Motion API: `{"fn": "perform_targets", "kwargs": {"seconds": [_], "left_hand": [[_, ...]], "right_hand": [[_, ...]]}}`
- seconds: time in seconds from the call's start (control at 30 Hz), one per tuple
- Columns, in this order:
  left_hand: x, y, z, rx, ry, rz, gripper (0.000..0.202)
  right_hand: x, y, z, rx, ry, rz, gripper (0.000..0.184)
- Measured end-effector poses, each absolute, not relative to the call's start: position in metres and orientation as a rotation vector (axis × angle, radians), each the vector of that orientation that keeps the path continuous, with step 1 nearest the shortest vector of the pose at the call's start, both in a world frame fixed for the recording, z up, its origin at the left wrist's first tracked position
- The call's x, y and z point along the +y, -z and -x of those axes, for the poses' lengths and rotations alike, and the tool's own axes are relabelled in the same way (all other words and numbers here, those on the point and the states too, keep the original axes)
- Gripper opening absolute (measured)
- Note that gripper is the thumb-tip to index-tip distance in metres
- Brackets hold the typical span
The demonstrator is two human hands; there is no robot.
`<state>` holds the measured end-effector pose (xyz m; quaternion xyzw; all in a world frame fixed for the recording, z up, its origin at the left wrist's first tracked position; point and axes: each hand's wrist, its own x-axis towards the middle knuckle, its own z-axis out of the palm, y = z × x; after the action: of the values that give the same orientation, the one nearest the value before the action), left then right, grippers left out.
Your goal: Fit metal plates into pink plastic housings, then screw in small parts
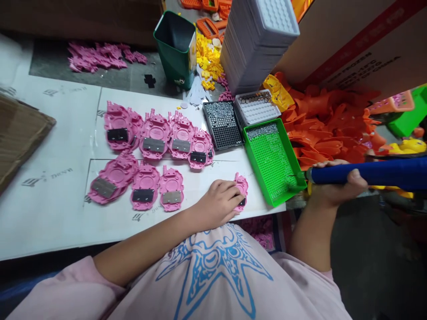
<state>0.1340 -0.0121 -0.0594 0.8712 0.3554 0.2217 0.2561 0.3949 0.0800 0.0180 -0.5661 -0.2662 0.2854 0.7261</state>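
Note:
My right hand [336,184] is wrapped round a blue electric screwdriver [383,173]. Its bit points left, over the near right end of a green tray [275,195] that holds many small metal screws. At the table's front edge, my left hand [222,202] grips a pink plastic casing [242,180], its fingers curled over the left side and hiding part of it. A black plate shows on that casing beside my fingertips. Several more pink casings [171,189] lie in two rows to the left, fitted with black or grey plates.
A black perforated tray [223,126] and a white tray [256,109] sit beyond the green one. Behind them stand a tall stack of white trays [247,53] and a green bin [175,53]. Orange parts [320,120] are heaped at right, near a cardboard box [360,49].

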Motion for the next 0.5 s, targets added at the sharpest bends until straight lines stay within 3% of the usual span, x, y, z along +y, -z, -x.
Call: {"fn": "perform_targets", "kwargs": {"seconds": [0.17,0.33,0.5], "left_hand": [[-0.012,0.057,-0.134,0.971,-0.599,-2.373,0.034],[-0.011,0.057,-0.134,0.956,-0.578,-2.366,0.038],[-0.012,0.059,-0.134,0.961,-0.570,-2.354,0.039]], "right_hand": [[0.069,-0.039,-0.383,-0.961,-0.562,1.022,0.025],[0.054,-0.038,-0.347,-1.068,-0.828,0.901,0.037],[0.048,-0.020,-0.310,-1.107,-0.994,0.776,0.034]]}}
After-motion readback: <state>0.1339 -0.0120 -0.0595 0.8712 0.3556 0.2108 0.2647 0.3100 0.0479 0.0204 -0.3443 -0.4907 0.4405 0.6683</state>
